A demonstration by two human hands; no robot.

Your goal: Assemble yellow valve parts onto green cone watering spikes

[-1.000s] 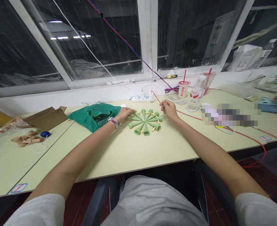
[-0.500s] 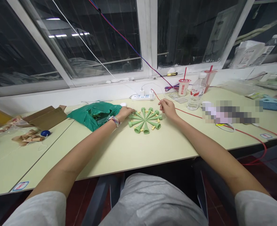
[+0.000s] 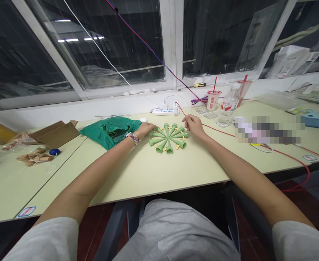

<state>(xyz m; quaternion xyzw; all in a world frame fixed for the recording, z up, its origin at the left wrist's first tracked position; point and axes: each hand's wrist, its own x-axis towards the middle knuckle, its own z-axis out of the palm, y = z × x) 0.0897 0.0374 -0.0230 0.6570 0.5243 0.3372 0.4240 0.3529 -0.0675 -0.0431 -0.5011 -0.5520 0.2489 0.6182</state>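
Several green trumpet-shaped plastic pieces (image 3: 169, 148) lie on the table in a ring, narrow tips meeting at the middle and flared ends outward. Small yellow parts (image 3: 178, 147) show between some of them. At the ring's upper left, my left hand (image 3: 145, 129) has its fingers stretched out, their tips at the wide end of one piece; whether they press on it is hard to see. My right hand (image 3: 194, 125) is beside the ring's upper right, fingers curled in, with nothing visible in them. A torn green plastic bag (image 3: 99, 130) lies left of my left hand.
Along the wall stand a power strip (image 3: 166, 111), a paper cup (image 3: 213, 100) and a water bottle (image 3: 226, 107). A red cable (image 3: 219, 131) crosses the table's right side. To the left are a cardboard box (image 3: 56, 135) and wooden toys (image 3: 34, 156) with a blue ball (image 3: 54, 152).
The view has shifted slightly. Both hands keep their places by the ring, and the green pieces have not visibly moved.
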